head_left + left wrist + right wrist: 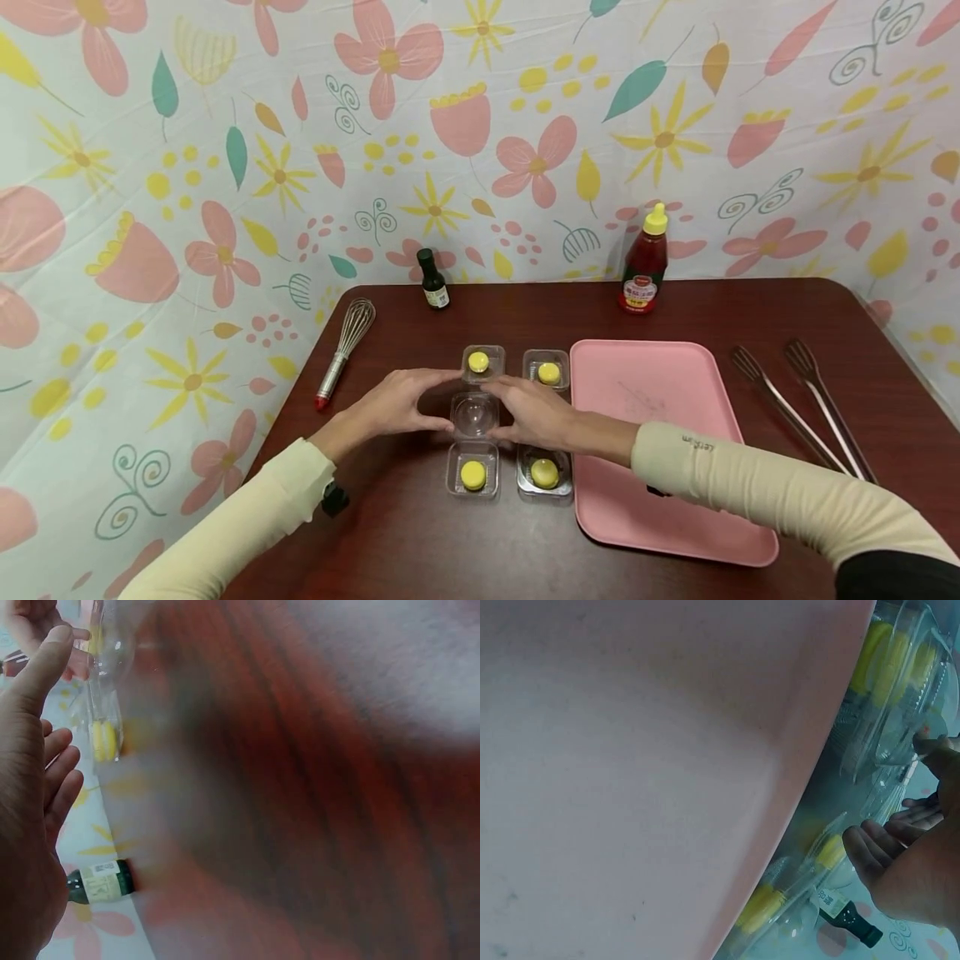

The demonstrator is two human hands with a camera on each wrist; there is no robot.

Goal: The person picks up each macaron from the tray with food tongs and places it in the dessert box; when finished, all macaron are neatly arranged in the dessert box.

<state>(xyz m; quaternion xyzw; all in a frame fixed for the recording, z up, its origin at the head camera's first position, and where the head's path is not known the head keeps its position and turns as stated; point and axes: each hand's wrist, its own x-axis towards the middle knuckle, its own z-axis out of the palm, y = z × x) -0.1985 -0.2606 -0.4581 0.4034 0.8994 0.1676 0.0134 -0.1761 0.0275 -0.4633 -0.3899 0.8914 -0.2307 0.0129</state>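
Both hands frame a clear plastic piece with a round dome (pixel 475 415), which has no macaron in it. My left hand (pixel 401 402) is at its left, thumb and fingers spread. From the right comes my right hand (pixel 534 412), thumb near the dome piece's edge and fingertips by the box behind. That clear box (pixel 498 354) contains a yellow macaron (pixel 477 362). In front of the dome piece, another clear box (pixel 452 483) has a yellow macaron (pixel 472 475). In the left wrist view, the left fingers (pixel 64 776) are extended and hold nothing.
Beside the right hand are two more boxed macarons, one behind (pixel 549 372) and one in front (pixel 544 473). A pink tray (pixel 652 375) lies under the right forearm. Around stand or lie a whisk (pixel 345 350), dark bottle (pixel 432 282), ketchup bottle (pixel 643 265) and tongs (pixel 821 392).
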